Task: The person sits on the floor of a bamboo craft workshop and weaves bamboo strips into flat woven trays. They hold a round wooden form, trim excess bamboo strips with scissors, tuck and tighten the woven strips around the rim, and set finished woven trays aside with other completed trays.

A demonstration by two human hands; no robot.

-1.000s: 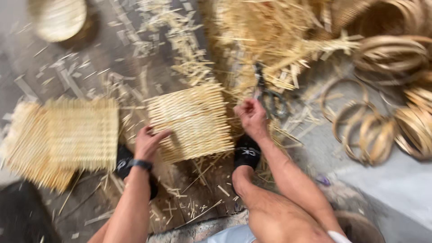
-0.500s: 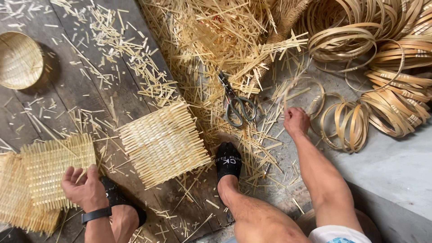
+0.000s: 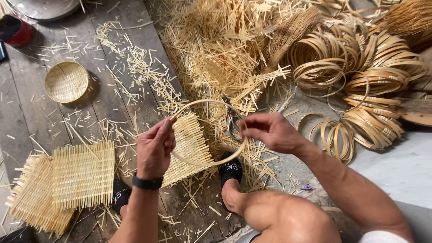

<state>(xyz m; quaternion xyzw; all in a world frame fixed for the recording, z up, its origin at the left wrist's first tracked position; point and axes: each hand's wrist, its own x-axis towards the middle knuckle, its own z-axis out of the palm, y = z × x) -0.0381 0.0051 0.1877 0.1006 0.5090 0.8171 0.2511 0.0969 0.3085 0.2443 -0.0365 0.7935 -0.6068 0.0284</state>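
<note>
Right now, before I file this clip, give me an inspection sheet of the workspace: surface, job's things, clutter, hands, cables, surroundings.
Surface: worn grey floor planks, strewn with straw-coloured offcuts.
Job's things: thin bamboo hoop held between both hands above a square woven mat lying on the floor.
Clutter: two stacked woven mats at left; small round woven basket; heap of bamboo slivers; scissors partly hidden under the hoop.
Hands: left hand with its grip pinching the hoop's left side, dark wristband on the wrist; right hand gripping the right side.
Cables: nothing seen.
Surroundings: pile of coiled bamboo hoops at right; red container top left; black sandals on both feet.
</note>
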